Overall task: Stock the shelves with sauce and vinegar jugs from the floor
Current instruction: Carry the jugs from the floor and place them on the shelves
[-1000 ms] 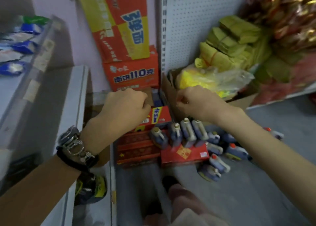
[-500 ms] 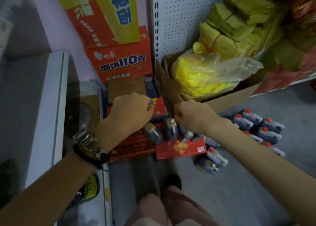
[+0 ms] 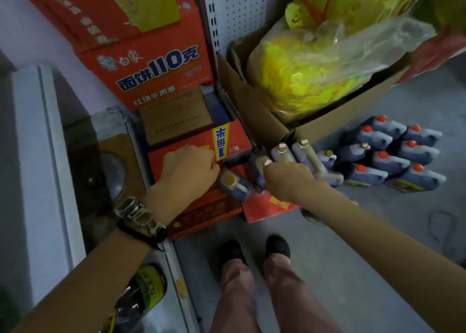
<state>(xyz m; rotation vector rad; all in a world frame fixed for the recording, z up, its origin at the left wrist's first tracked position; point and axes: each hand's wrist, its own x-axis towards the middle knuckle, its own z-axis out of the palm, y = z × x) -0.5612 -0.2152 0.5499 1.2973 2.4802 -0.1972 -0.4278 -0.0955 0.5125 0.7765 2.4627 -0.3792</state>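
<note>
Head view: this looks like the pickup step. The right hand [image 3: 287, 179] curls round the top of a dark jug [image 3: 256, 175] standing on a red carton [image 3: 262, 208]. The left hand [image 3: 190, 171] is fisted just beside another jug [image 3: 235, 185], and I cannot tell if it holds anything. The next move calls for a firm lift towards the white shelf [image 3: 50, 181]. More red-capped jugs [image 3: 383, 157] crowd the grey floor [image 3: 365, 257].
</note>
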